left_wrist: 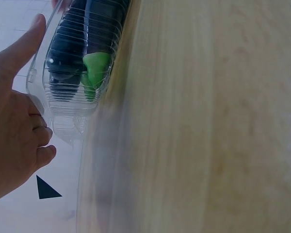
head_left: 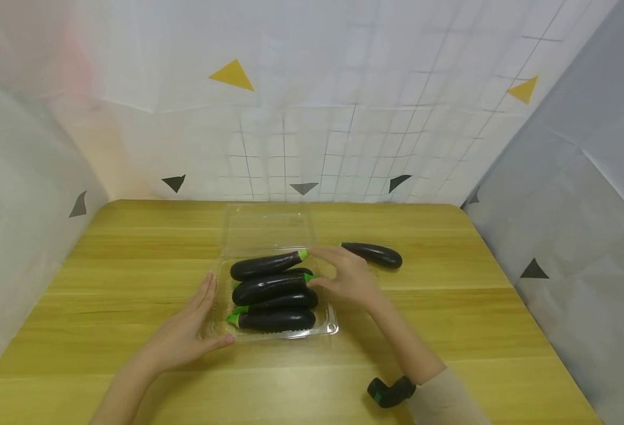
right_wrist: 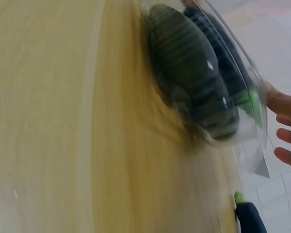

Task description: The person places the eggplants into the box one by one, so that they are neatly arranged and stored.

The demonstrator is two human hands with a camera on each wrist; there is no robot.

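A clear plastic clamshell box (head_left: 326, 326) sits mid-table with its lid (head_left: 269, 230) folded back. Several dark eggplants lie stacked crosswise in it, among them a top one (head_left: 264, 267) and a front one (head_left: 277, 320). My left hand (head_left: 184, 333) rests along the box's left side, fingers extended and thumb by the front corner. Over the right side reaches my right hand (head_left: 350, 277), its thumb and forefinger spread near the green stem ends. In the right wrist view, the right-hand fingers (right_wrist: 287, 138) are apart; contact with an eggplant cannot be told.
Behind my right hand, one loose eggplant (head_left: 378, 255) lies on the wooden table (head_left: 450, 330). A black bent object (head_left: 390, 393) is beside my right sleeve. White sheeting (head_left: 312, 141) with triangles stands around the table's back and sides.
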